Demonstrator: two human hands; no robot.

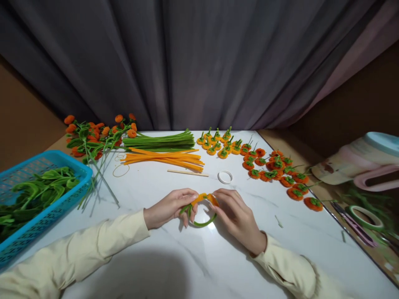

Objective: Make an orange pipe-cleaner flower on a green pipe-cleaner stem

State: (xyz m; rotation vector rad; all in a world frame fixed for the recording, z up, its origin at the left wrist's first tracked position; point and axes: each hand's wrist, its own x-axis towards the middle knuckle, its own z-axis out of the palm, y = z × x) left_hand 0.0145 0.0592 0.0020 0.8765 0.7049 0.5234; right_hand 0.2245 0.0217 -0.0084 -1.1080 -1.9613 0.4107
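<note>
Between my two hands is a bent loop of pipe cleaners, orange along its top and with a green pipe cleaner (205, 223) curving below. My left hand (170, 207) pinches the left side, where short green ends stick out by the fingers. On the other side, the fingers of my right hand (235, 211) are closed on the orange pipe cleaner (202, 197). Fingertips partly cover the join of the two colours. Beyond my hands lie a white ring of tape (225, 177) and a thin wooden stick (187, 172).
Bundles of green pipe cleaners (158, 141) and orange pipe cleaners (163, 158) lie behind. Small yellow-orange pieces (222, 153) and orange pieces (274, 165) spread rightward. A blue basket (87, 174) of green leaves and orange flowers (102, 131) are left. Scissors (353, 226), green tape (364, 217) and a large cup (352, 162) stand right.
</note>
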